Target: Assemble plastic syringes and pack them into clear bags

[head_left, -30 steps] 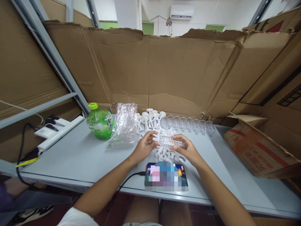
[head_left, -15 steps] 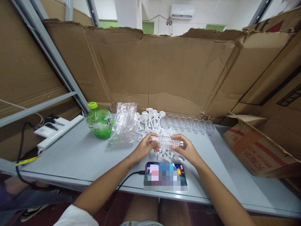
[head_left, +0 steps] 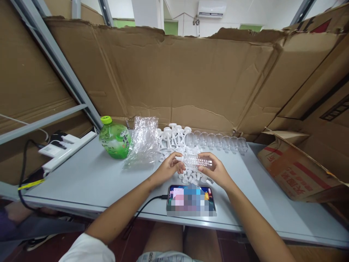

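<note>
A clear ribbed plastic bottle (head_left: 195, 161) lies sideways between my hands, above a pile of small white parts. My right hand (head_left: 214, 169) grips its right end, thumb below and fingers over the top. At the left end a white cap (head_left: 179, 158) shows at the bottle's neck, and my left hand (head_left: 169, 168) has its fingers closed around it. Whether the cap is seated on the neck I cannot tell. Small white plastic pieces (head_left: 192, 178) lie under and in front of the bottle. Behind them stand white long-stemmed pieces (head_left: 172, 135).
A row of clear ribbed bottles (head_left: 218, 140) stands at the back. A phone (head_left: 191, 200) with a cable lies near the front edge. Leftward are a plastic bag (head_left: 144, 143), a green bottle (head_left: 114, 140) and a power strip (head_left: 69, 151). A cardboard box (head_left: 297, 169) sits right.
The view has shifted slightly, so the table sits a little higher in the picture. Both hands keep their hold on the bottle and cap, with only slight finger movement.
</note>
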